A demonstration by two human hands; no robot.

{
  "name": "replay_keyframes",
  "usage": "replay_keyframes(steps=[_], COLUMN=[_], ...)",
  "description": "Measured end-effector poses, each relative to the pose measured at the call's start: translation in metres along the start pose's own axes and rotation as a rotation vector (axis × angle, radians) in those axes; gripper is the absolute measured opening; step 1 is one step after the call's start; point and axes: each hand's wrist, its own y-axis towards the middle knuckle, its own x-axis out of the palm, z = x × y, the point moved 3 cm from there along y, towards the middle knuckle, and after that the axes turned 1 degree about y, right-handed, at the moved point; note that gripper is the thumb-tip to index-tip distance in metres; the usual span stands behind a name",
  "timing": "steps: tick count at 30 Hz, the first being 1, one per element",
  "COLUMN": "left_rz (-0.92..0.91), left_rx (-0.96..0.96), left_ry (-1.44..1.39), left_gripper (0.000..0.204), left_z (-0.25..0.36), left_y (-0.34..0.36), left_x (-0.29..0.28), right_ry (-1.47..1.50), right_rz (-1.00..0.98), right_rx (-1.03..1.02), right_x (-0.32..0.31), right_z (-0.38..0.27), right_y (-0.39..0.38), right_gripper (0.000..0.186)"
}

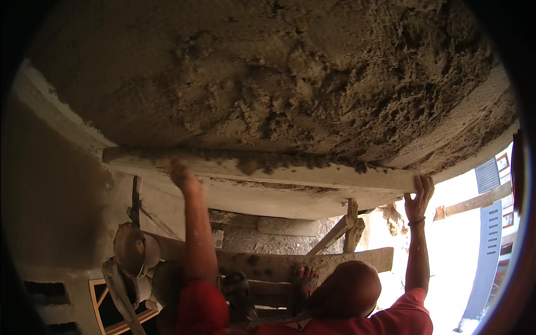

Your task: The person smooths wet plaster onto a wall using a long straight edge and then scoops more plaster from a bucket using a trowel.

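Near the left end of the scaffold plank (382, 258) is a bucket (129, 250); above it, the left hand (184, 176) meets the wooden straightedge (312, 174), too blurred to tell whether it grips. The straightedge spans the wall (268, 204) from near its left corner, below rough mortar (290, 100), to the right hand (422, 196), which grasps its right end.

A red-shirted person (399, 316) holds a long, mortar-smeared board (335, 177) along a roughly plastered wall (279, 84), the right grip (421, 196) clasping one end, the blurred left grip (183, 176) nearer the other.
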Motion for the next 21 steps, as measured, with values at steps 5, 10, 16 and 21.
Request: replay_keyframes(steps=[5, 10, 16, 21], left_rz=[-0.031, 0.047, 0.104, 0.073], left_rx=[-0.134, -0.255, -0.135, -0.126], left_ry=[-0.047, -0.014, -0.069, -0.102], left_gripper=[0.051, 0.047, 0.044, 0.037], left_z=[-0.054, -0.087, -0.153, -0.179], left_y=[-0.015, -0.007, 0.004, 0.017], left_x=[-0.006, -0.013, -0.020, -0.032], right_ry=[0.024, 0.037, 0.090, 0.145], right_rz=[-0.073, -0.175, -0.314, -0.303], right_rx=[0.082, 0.077, 0.159, 0.187], right_x=[0.014, 0.030, 0.056, 0.077], right_z=[0.011, 0.001, -0.003, -0.019], right_y=[-0.028, -0.042, -0.071, -0.090], right_gripper=[0.058, 0.064, 0.063, 0.064])
